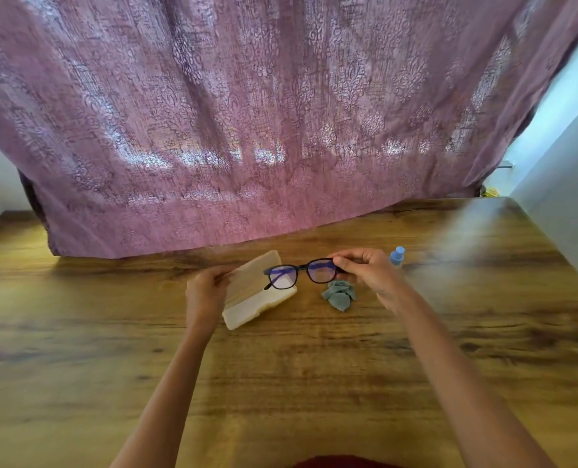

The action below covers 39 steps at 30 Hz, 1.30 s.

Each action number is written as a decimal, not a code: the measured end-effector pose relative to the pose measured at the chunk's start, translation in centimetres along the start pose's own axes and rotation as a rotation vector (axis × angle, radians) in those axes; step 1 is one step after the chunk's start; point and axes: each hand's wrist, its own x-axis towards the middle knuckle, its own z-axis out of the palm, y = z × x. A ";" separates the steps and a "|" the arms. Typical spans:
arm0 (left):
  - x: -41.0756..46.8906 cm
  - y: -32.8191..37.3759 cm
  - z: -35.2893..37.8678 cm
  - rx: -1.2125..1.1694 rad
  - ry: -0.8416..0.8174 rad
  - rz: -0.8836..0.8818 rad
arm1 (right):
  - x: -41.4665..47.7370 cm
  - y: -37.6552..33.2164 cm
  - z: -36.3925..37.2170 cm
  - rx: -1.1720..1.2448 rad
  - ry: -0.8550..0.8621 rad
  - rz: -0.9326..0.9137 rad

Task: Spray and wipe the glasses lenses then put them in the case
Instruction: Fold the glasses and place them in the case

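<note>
Dark-framed glasses [301, 272] hang just above the table, partly over the open cream case [258, 292]. My right hand [362, 266] pinches the frame at its right end. My left hand [206, 288] grips the left side of the case, whose lid stands tilted up. A crumpled grey-green cloth [339, 294] lies on the wood right of the case, below the glasses. A small blue spray bottle [397, 255] stands upright just behind my right hand.
The wooden table [280, 383] stretches wide towards me. A mauve patterned curtain [247, 130] hangs down onto its far edge. A pale wall [564, 197] borders the right side.
</note>
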 end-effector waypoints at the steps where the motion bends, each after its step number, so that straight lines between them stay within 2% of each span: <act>1: 0.1 0.4 0.3 0.009 -0.021 0.034 | -0.1 0.0 0.0 -0.014 -0.013 0.019; 9: 0.8 3.2 2.1 -0.004 -0.116 0.231 | -0.4 0.7 1.0 -0.094 -0.090 0.124; 19: 0.8 3.6 2.8 -0.024 -0.159 0.298 | 0.1 2.7 2.4 -0.171 -0.025 0.207; 30: 0.5 3.3 3.0 -0.021 -0.131 0.321 | -0.5 4.8 3.9 -0.276 0.200 0.042; 39: 0.4 2.9 3.3 -0.044 -0.119 0.266 | -0.5 6.1 3.9 -0.334 0.224 -0.032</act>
